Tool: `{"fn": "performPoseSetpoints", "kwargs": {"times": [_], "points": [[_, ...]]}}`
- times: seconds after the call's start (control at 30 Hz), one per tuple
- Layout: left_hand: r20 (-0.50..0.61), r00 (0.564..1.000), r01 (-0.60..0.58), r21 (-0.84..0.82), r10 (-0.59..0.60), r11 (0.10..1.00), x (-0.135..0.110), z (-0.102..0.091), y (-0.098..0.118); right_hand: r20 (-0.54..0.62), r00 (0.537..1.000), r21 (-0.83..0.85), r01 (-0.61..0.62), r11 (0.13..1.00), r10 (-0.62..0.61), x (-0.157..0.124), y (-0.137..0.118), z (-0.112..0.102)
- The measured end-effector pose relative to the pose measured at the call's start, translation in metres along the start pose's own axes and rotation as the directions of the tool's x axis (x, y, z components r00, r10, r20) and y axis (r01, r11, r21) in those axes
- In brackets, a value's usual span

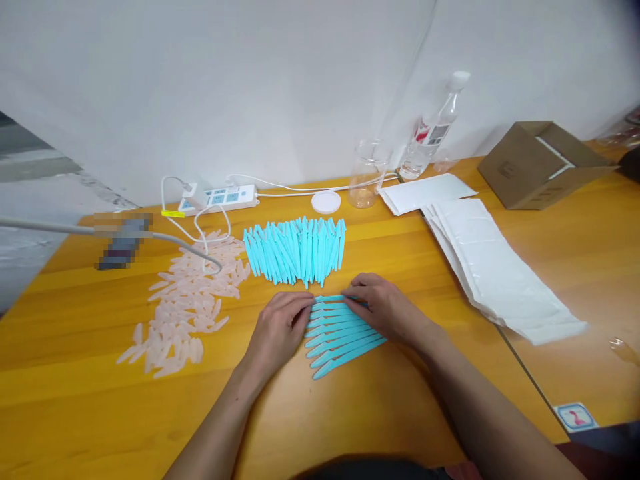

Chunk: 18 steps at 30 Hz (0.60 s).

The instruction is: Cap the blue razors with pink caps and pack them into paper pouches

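Several slim turquoise eyebrow razors (340, 335) lie side by side in a fanned row on the table. My left hand (281, 325) is closed, its thumb and fingertips pinching the left end of the topmost razor (329, 299). At that razor's other end, my right hand (376, 303) grips it between thumb and fingers and covers the right ends of some razors below. Beyond my hands is a dense pile of similar turquoise razors (295, 250). Left of them, many translucent pale pink slivers (185, 313), perhaps blade caps, are spread loosely.
Along the wall are a power strip (230, 197) with white cables, a round white lid (326, 202), a clear jar (364, 183) and a water bottle (431, 137). White padded envelopes (500, 267) and a cardboard box (530, 167) lie right. A grey cable (165, 238) crosses the pink pieces.
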<state>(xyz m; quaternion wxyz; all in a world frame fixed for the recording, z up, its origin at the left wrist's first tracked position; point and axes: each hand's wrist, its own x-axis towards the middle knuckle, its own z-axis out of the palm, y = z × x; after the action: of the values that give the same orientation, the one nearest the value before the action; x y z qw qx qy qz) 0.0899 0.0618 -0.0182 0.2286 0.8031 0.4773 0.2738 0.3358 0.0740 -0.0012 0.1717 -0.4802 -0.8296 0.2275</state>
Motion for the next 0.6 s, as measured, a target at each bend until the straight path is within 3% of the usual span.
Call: {"fn": "performPoseSetpoints", "kwargs": {"times": [0.13, 0.3, 0.43, 0.53, 0.6], "points": [[0.085, 0.996, 0.018, -0.012, -0.017, 1.0, -0.007, -0.011, 0.003, 0.082, 0.997, 0.006, -0.004, 1.0, 0.003, -0.01, -0.003, -0.013], [0.125, 0.992, 0.014, -0.02, -0.011, 1.0, -0.016, -0.017, 0.003, -0.139, 0.987, -0.089, -0.093, 0.992, 0.08, -0.048, 0.01, -0.042], [0.079, 0.997, 0.008, -0.028, -0.006, 1.0, -0.019, -0.014, 0.001, -0.395, 0.912, -0.356, -0.263, 0.897, 0.11, -0.104, 0.054, -0.074], [0.04, 0.999, 0.016, -0.053, -0.014, 0.998, -0.022, -0.016, 0.0, -0.362, 0.926, -0.56, -0.306, 0.77, 0.105, -0.145, 0.093, -0.091], [0.017, 1.0, 0.027, -0.064, -0.026, 0.998, -0.024, -0.019, 0.001, -0.332, 0.937, -0.591, -0.297, 0.75, 0.109, -0.163, 0.111, -0.097]]}}
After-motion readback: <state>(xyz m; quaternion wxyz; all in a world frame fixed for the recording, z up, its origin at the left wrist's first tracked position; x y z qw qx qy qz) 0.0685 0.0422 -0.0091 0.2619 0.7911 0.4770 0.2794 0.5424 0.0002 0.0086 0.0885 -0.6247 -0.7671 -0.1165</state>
